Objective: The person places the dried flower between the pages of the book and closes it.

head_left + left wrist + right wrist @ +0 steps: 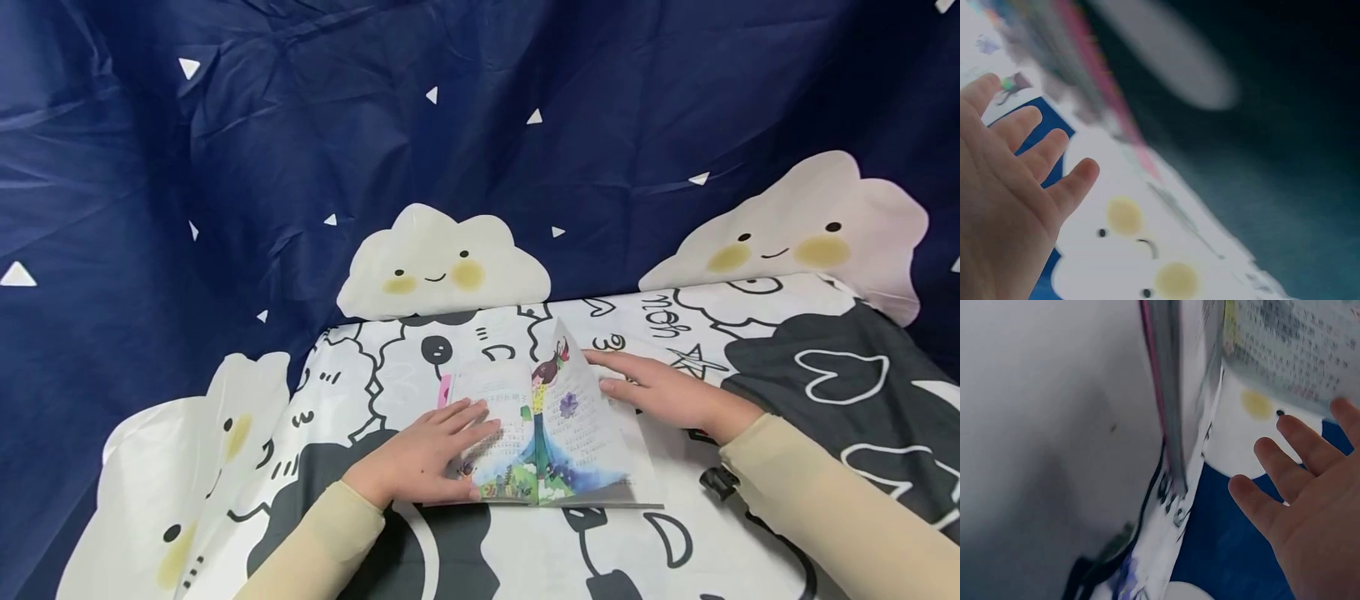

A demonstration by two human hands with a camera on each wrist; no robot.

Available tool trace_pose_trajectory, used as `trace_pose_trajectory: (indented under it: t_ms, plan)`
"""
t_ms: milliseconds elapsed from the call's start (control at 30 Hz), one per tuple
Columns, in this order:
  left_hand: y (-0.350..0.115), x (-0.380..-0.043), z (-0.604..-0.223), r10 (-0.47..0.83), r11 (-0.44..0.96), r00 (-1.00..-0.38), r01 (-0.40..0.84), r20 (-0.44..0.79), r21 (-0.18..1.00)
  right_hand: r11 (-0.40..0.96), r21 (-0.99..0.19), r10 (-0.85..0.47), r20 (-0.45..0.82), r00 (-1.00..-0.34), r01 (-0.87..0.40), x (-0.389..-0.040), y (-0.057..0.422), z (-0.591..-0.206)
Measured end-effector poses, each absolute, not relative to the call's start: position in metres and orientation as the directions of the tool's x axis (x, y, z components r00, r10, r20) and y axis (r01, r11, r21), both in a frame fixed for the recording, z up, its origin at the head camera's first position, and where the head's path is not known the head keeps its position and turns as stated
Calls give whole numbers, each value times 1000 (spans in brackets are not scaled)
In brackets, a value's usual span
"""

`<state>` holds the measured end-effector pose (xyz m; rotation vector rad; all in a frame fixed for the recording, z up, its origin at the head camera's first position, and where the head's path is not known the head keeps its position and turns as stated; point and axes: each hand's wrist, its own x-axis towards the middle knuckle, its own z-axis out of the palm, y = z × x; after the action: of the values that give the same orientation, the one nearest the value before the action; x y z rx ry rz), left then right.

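A: Start with the head view. Where is the book?

B: The book (573,471) lies open on the patterned cloth (412,367), between the two hands. The left hand (435,450) rests on the left page (513,425), fingers spread and fairly straight, gripping nothing. The right hand (667,396) is at the far right edge of a raised page (596,425), which tilts up from the right half.

A: So which step is this?

B: I'd judge a page turn, with the page only partly lifted.

A: And the left wrist view?

B: There the left hand's fingers are spread and loosely straight. The book's pink edge (1107,87) runs past them, blurred.

A: The right wrist view?

B: Right fingers open and extended, one fingertip at the printed page. I can't see the thumb clearly, so I can't tell whether it pinches.

A: What does the next move call for?

B: Probably guiding the page across to the left, with the left hand making room and then pressing it flat. A loose touch could let it fall back right.
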<state>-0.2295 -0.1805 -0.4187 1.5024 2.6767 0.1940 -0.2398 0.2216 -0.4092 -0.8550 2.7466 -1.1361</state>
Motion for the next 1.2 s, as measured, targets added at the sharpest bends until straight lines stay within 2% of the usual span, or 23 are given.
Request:
trace_pose_trajectory:
  t_ms: [133, 300, 633, 933, 1200]
  plan:
    - [-171, -224, -403, 859, 503, -509, 859, 53, 95, 550, -634, -562, 201, -803, -543, -235, 211, -406]
    - [-158, -214, -376, 864, 488, -488, 872, 124, 36, 550, -598, -611, 189, -769, -583, -230, 197, -402]
    - [-138, -207, -340, 904, 403, -378, 910, 201, -100, 583, -529, -676, 104, -729, -616, -227, 173, -399]
    - [-139, -205, -332, 914, 397, -382, 910, 138, -116, 597, -437, -737, 31, -675, -672, -226, 156, -408]
    - [-136, -211, -356, 912, 411, -410, 907, 33, -92, 558, -421, -784, 13, -620, -715, -225, 156, -415]
